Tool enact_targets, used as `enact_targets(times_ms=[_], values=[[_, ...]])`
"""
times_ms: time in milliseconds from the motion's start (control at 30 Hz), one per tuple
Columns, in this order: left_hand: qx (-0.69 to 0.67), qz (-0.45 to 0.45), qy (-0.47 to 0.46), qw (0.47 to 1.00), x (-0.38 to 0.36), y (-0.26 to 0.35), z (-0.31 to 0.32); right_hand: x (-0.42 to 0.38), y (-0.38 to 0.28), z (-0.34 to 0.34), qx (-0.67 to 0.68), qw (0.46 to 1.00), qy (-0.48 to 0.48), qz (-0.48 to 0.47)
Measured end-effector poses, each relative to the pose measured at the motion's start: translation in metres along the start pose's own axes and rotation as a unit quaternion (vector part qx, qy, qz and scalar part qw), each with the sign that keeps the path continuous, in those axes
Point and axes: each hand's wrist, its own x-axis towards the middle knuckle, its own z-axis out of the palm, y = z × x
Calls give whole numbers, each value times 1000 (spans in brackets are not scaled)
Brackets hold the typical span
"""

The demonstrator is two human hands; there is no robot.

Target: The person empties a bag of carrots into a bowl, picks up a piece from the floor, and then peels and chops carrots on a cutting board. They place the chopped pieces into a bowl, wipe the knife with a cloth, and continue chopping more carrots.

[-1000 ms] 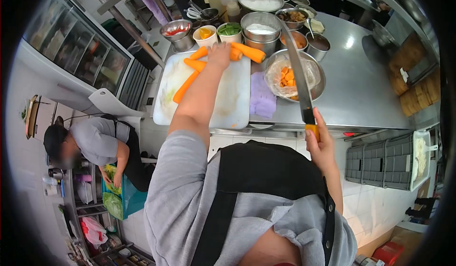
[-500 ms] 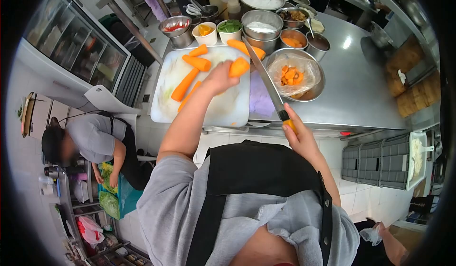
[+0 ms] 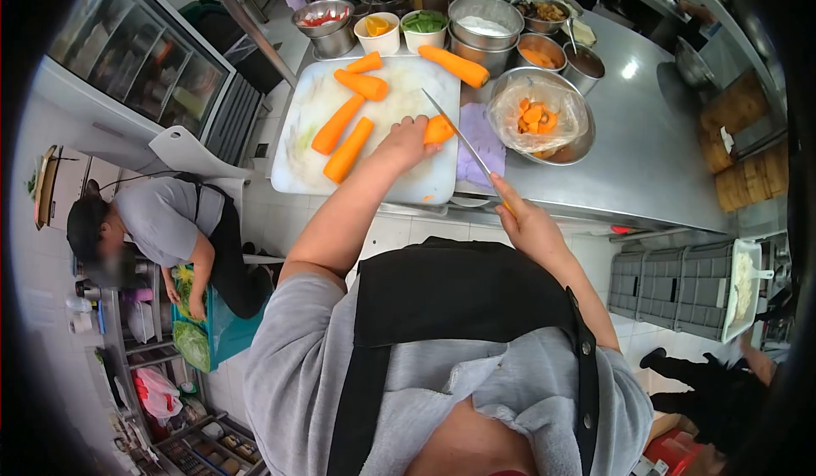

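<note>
My left hand (image 3: 408, 142) is closed round a carrot piece (image 3: 439, 130) at the right side of the white cutting board (image 3: 289, 149). In my right hand (image 3: 531, 225) is a kitchen knife (image 3: 469, 147) with a yellow handle. Its blade slants up and left, close beside my left fingertips, overlapping the carrot piece in this view. Several peeled carrots (image 3: 338, 124) lie on the board's left half. Another long carrot (image 3: 455, 65) lies at the board's top right corner. A purple cloth (image 3: 484, 157) is spread under the knife, right of the board.
A steel bowl (image 3: 580, 149) lined with a plastic bag of carrot pieces (image 3: 535, 117) stands right of the cloth. Containers of ingredients, among them a cup of green slices (image 3: 424, 22), line the back. At left, a seated person (image 3: 170, 221) handles leafy greens beside a teal crate (image 3: 236, 331).
My left hand has come down and right with the carrot piece, onto the board's right side. The knife has turned, its blade now over that piece. My view has shifted slightly.
</note>
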Motion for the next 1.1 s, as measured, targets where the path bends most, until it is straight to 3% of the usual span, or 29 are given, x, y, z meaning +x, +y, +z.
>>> enact_targets(times_ms=[233,600,833,1100], values=[[11,-2,-21,1000,1,1,-4,1,-3,-2,-40,999,-27,13],[28,57,50,997,6,-12,13,28,-31,-15,-61,995,-80,28],[50,23,23,998,9,-6,9,22,-26,-9,-87,994,-54,26],[28,-5,-24,999,17,-3,-1,6,-14,19,-117,991,59,-37]])
